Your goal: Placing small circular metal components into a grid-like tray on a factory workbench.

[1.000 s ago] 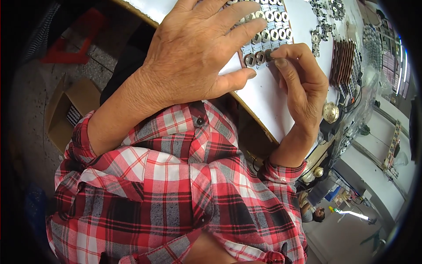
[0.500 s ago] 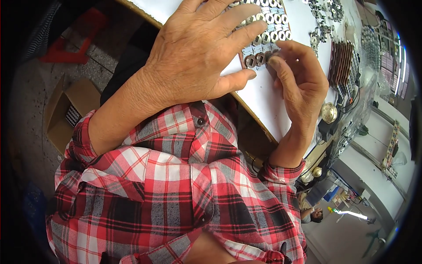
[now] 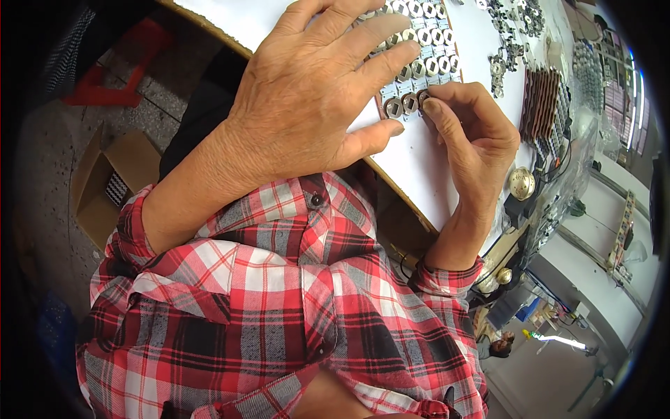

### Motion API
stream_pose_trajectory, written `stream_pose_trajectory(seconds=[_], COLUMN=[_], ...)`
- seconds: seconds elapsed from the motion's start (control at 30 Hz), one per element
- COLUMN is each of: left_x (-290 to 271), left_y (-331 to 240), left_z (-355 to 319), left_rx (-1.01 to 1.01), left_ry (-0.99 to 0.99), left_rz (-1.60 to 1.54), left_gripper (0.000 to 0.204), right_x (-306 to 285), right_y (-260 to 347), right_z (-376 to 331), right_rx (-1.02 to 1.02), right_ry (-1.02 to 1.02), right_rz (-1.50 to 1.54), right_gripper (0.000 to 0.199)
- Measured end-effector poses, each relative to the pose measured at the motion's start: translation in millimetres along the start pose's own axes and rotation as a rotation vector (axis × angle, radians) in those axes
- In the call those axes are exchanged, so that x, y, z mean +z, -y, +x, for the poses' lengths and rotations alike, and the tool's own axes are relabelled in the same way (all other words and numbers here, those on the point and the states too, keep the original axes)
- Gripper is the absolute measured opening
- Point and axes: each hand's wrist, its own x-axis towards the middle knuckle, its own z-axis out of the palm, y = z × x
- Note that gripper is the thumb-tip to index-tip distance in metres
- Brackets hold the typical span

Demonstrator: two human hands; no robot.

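A board (image 3: 419, 84) with rows of round metal rings, each with an angular hole, lies on the white table. My left hand (image 3: 314, 91) is spread palm-down over its left part, covering some of the rings. Thumb and index finger of my right hand (image 3: 474, 126) pinch a round metal ring (image 3: 424, 98) at the near row. That ring sits beside two darker rings, one of them a metal ring (image 3: 393, 107) at the board's near left corner.
Loose metal parts (image 3: 506, 59) lie scattered beyond the board. A stack of brown boards (image 3: 543, 105) stands to the right, near a gold-coloured dome (image 3: 521, 183). On the floor at left are a cardboard box (image 3: 115, 174) and a red stool (image 3: 118, 84). Another person (image 3: 500, 345) is far off.
My right thumb and index finger have settled on the third ring of the near row. The board appears slightly lower in view; my left hand stays spread over it.
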Motion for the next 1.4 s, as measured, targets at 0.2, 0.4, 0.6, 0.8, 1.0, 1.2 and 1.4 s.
stream_pose_trajectory(seconds=[0.2,0.4,0.6,0.8,1.0,1.2,1.4], left_x=[1,-61,-63,-63,-61,-56,-56], left_y=[1,-23,-23,-18,-18,-21,-19], left_z=[-3,61,58,58,54,51,53], left_rx=[-0.033,-0.582,-0.540,-0.516,-0.469,-0.442,-0.391], left_ry=[-0.012,0.776,0.750,0.739,0.769,0.749,0.768], left_rz=[-0.034,-0.309,-0.286,-0.312,-0.255,-0.223,-0.181], left_gripper=[0.058,0.071,0.069,0.067,0.064,0.067,0.064], right_x=[-1,-2,-57,-84,-77,-81,-80], right_y=[8,3,-10,-43,-54,-42,-47], right_z=[8,3,18,45,38,29,28], right_rx=[0.016,0.057,-0.044,-0.124,-0.007,0.059,-0.048], right_ry=[0.060,-0.005,-0.143,-0.193,-0.247,-0.236,-0.247], right_rz=[0.000,-0.032,-0.562,-0.662,0.034,0.122,0.083], right_gripper=[0.012,0.016,0.026,0.026,0.008,0.017,0.016])
